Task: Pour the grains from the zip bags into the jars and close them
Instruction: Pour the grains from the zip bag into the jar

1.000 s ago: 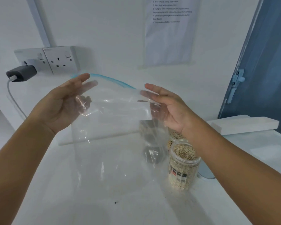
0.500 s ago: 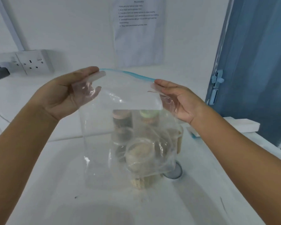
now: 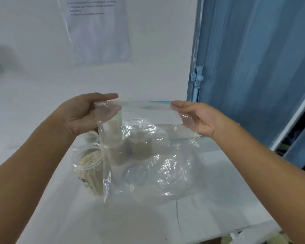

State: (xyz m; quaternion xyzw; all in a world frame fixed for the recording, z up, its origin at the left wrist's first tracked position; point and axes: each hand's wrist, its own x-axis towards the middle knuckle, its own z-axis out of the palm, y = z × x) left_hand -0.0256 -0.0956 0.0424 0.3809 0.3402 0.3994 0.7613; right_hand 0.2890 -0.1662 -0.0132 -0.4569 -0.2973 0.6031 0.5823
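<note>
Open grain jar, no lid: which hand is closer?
Left. The left hand grips the zip bag's top corner almost directly above the open grain jar. The right hand grips the opposite corner, well off to the jar's right.

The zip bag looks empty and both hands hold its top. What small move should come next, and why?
Probably lay the zip bag aside: no grains show in it, while the open jar beside it holds grains and has no lid. The left hand and right hand pinch its top corners.
</note>
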